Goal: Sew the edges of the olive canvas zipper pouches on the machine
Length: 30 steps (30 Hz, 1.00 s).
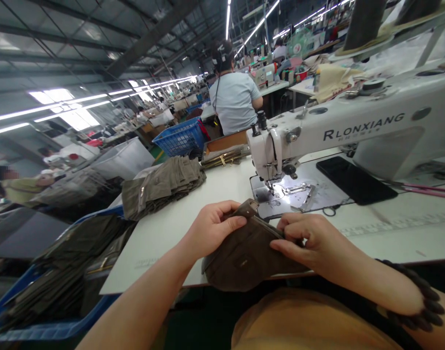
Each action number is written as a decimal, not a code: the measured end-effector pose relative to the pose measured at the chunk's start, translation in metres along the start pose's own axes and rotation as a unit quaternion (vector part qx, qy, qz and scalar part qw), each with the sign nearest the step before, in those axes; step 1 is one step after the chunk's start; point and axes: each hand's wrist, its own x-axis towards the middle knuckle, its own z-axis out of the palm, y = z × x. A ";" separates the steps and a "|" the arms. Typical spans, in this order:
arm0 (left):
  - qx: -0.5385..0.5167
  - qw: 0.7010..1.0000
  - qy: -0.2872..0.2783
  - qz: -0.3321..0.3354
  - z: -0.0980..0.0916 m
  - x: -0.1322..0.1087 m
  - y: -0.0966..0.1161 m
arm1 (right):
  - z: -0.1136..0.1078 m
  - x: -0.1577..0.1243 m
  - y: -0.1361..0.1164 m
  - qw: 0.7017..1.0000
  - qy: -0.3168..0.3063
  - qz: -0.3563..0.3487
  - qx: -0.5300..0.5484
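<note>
A dark brown fabric piece (240, 257) hangs partly over the front edge of the white sewing table (164, 233). My left hand (215, 228) pinches its upper left corner between thumb and fingers. On its right side, my right hand (306, 238) grips the upper edge, thumb in front and fingers curled. Just beyond the fabric stands a white sewing machine (335, 121), its needle area lit over a metal plate (288, 194). The fabric's top corner is near that plate's left front edge.
A stack of olive fabric pieces (164, 184) lies at the table's left, with zippered pieces (225, 156) behind. A black phone (355, 180) and pink-handled scissors (430, 190) are at right. A blue crate (58, 330) holds fabric below left. A person (235, 99) sits ahead.
</note>
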 end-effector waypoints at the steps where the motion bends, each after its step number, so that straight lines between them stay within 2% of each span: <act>1: -0.020 1.000 -0.003 -0.006 0.000 0.001 -0.001 | 0.000 0.000 0.000 1.000 -0.003 0.004 0.001; 8: -0.054 0.998 0.004 -0.026 0.001 0.001 -0.002 | 0.003 0.001 -0.002 1.000 0.022 -0.004 -0.005; 14: 0.004 1.000 0.005 -0.002 -0.002 0.001 -0.001 | 0.008 0.001 -0.002 0.998 0.052 0.007 0.018; 17: 0.040 0.999 -0.001 0.005 -0.005 -0.001 0.004 | 0.008 0.002 -0.003 0.994 0.068 0.046 0.072; 20: 0.104 0.994 -0.011 0.015 -0.009 -0.002 0.012 | 0.008 0.003 -0.006 0.988 0.024 0.111 0.109; 22: 0.158 0.987 -0.015 0.024 -0.010 0.000 0.014 | 0.009 0.004 -0.006 0.986 0.007 0.130 0.106; 24: 0.206 0.978 -0.013 0.033 -0.011 0.008 0.009 | 0.014 0.007 -0.003 0.987 0.034 0.123 0.103; 27: 0.245 0.969 -0.009 0.045 -0.010 0.030 -0.010 | 0.023 0.011 0.010 0.985 0.068 0.109 0.116; 30: 0.246 0.968 -0.034 0.047 -0.008 0.055 -0.032 | 0.024 0.014 0.029 0.993 0.033 0.067 0.092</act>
